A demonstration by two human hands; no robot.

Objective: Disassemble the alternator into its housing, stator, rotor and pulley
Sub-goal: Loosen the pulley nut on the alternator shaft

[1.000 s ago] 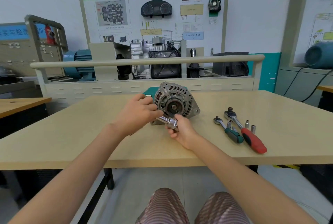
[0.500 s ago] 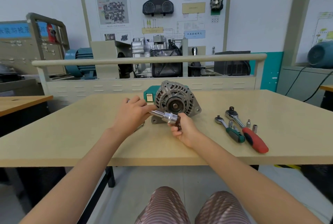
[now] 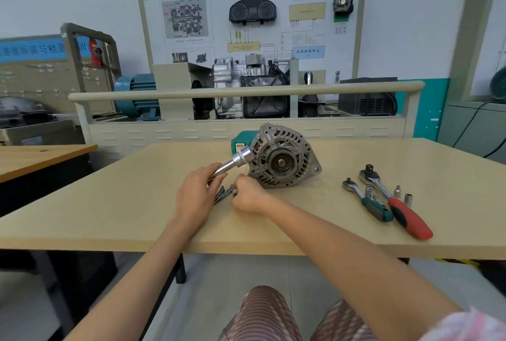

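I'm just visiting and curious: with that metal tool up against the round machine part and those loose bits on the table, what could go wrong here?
1. The alternator stands on edge with neither hand steadying it; pressure from the socket tool in the left hand might tip or roll it.
2. The loose bolts by the right hand could roll away.
3. Small sockets beside the red-handled ratchet could be knocked off the table.

View: a single wide-angle camera worn on the person's head.
Facing: forward and down across the table (image 3: 142,203) toward the wall display board (image 3: 252,20).
Nearness: close; both forearms stretch out from the lower edge, knees below.
Lens: straight edges bow near the borders.
Shared ground: none, one view only.
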